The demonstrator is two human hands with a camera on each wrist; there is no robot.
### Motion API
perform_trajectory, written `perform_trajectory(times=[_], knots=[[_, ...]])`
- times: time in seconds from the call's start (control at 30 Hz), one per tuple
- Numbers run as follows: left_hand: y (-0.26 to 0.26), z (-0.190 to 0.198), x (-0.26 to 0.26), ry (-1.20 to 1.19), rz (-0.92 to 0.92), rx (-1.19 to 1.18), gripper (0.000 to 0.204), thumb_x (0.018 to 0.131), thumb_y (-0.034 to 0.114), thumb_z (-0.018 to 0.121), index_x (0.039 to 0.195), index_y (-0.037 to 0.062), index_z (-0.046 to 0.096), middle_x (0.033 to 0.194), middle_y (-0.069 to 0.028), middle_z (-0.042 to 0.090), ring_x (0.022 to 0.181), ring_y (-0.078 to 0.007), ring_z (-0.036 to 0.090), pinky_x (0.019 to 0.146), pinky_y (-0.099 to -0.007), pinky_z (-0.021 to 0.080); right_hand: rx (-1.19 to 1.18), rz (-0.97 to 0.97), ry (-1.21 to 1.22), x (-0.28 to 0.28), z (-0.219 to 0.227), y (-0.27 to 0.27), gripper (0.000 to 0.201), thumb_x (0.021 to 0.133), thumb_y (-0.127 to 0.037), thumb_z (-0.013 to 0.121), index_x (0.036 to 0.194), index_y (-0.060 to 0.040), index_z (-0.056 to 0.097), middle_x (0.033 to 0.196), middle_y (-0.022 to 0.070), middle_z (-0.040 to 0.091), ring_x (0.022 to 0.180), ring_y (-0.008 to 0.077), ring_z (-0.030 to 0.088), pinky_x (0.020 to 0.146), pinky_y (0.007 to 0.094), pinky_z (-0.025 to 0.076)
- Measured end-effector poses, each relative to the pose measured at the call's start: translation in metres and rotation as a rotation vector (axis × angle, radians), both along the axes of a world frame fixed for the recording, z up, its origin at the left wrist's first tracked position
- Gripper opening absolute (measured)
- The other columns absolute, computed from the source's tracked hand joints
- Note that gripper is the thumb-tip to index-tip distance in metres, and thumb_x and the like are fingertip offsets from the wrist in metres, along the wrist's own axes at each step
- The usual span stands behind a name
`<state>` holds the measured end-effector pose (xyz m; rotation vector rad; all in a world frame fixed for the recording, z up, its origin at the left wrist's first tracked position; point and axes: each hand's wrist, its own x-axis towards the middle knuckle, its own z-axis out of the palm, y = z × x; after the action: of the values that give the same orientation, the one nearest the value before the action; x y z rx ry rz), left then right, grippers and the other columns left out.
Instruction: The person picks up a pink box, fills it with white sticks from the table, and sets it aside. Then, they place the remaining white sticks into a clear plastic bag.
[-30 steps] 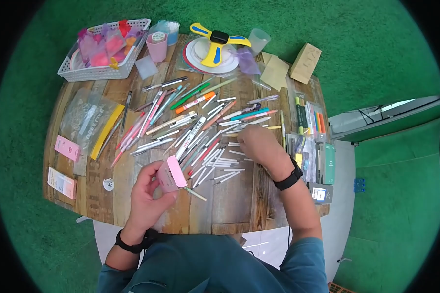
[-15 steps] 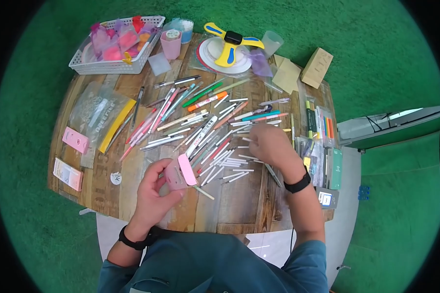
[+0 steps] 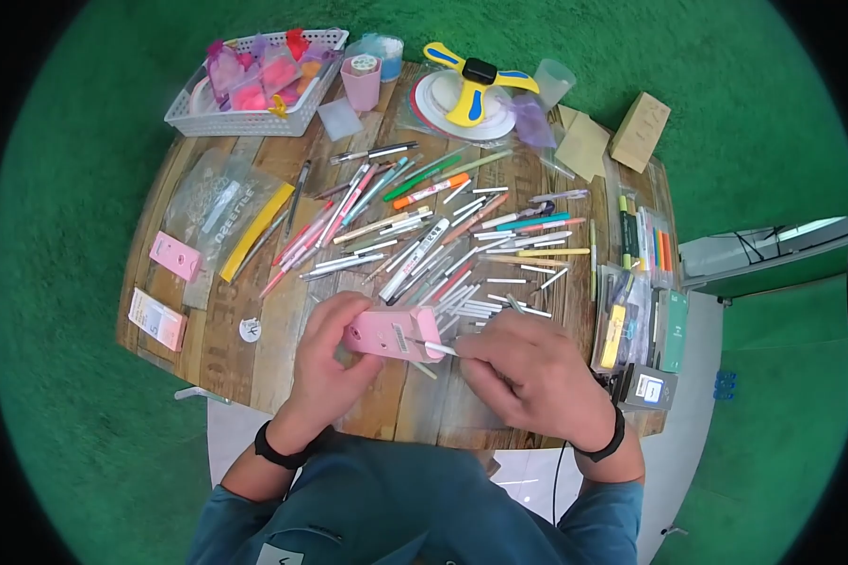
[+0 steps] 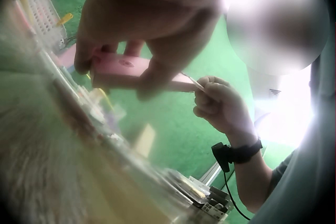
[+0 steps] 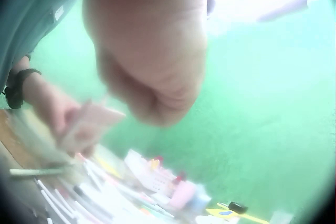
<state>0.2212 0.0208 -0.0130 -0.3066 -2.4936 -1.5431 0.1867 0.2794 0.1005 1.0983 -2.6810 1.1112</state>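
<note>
Table (image 3: 226,369), wooden planked top, contents from left to right.

White-and-pink carton (image 3: 155,320), printed, at the near left corner; flat pink box (image 3: 175,256) just beyond it. Clear zip bag (image 3: 219,200) with yellow edge, lying flat. Round white disc (image 3: 250,330), marked in black. White perforated basket (image 3: 240,124), at the far edge, filled with sheer pink and purple pouches.

Left hand (image 3: 333,365), gripping a small pink box (image 3: 372,332) between thumb and fingers, above the near middle of the table; the box lies on its side, one end toward the right hand.

Pink cup (image 3: 361,89), at the far edge. Loose pens and markers, spread across the centre, including an orange marker (image 3: 431,191) and a thick white marker (image 3: 415,262). Yellow-and-blue three-armed spinner (image 3: 471,105), on round white plates (image 3: 499,122).

Right hand (image 3: 542,375), pinching a slim white stick (image 3: 440,347), its tip at the pink box's right end; whether it is inside cannot be told.

Brown oblong box (image 3: 641,132), at the far right corner. Green box (image 3: 672,330), at the right edge.
</note>
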Motion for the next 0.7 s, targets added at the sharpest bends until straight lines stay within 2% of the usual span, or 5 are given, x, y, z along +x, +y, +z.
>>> perform_trajectory(times=[0.23,0.53,0.6,0.63,0.7], knots=[[-0.002,-0.019,0.004,-0.129,-0.005,0.220,0.067,0.070,-0.005,0.081,0.134,0.0038,0.061,0.135,-0.0151,0.060,0.118,-0.0286,0.061,0.099,-0.0357,0.050,0.014,-0.037,0.027,0.007,0.007,-0.004,0.010,0.081,-0.005,0.071,0.089,-0.0042,0.067,0.079,0.0088,0.059,0.070,0.0277,0.063,0.062,0.0400,0.051],[-0.001,-0.019,0.005,-0.095,-0.040,0.213,0.068,0.067,-0.006,0.084,0.131,0.0051,0.064,0.138,-0.0154,0.059,0.126,-0.0301,0.060,0.104,-0.0371,0.049,0.074,0.061,-0.118,0.004,0.010,-0.011,0.006,0.080,-0.002,0.068,0.086,-0.0032,0.068,0.075,0.0107,0.059,0.069,0.0331,0.062,0.063,0.0416,0.051],[-0.001,-0.021,0.005,-0.081,-0.049,0.199,0.068,0.067,-0.006,0.084,0.131,0.0051,0.064,0.138,-0.0155,0.059,0.126,-0.0302,0.060,0.104,-0.0372,0.049,0.160,0.087,-0.180,0.002,0.004,-0.012,0.017,0.083,-0.007,0.070,0.099,-0.0031,0.069,0.084,0.0127,0.062,0.078,0.0352,0.064,0.068,0.0425,0.053],[-0.001,-0.022,0.005,-0.067,-0.057,0.185,0.069,0.067,-0.006,0.084,0.131,0.0051,0.064,0.138,-0.0155,0.059,0.125,-0.0302,0.060,0.104,-0.0374,0.049,0.160,0.089,-0.180,0.003,0.001,-0.015,0.017,0.083,-0.007,0.070,0.099,-0.0031,0.069,0.084,0.0127,0.062,0.078,0.0352,0.064,0.068,0.0425,0.053],[-0.001,-0.021,0.006,-0.082,-0.055,0.185,0.069,0.067,-0.006,0.084,0.132,0.0053,0.064,0.137,-0.0154,0.059,0.125,-0.0299,0.060,0.104,-0.0373,0.049,0.011,0.027,-0.157,0.004,-0.003,-0.022,0.035,0.085,-0.012,0.075,0.117,-0.0026,0.066,0.096,0.0136,0.064,0.088,0.0360,0.064,0.072,0.0420,0.054]])
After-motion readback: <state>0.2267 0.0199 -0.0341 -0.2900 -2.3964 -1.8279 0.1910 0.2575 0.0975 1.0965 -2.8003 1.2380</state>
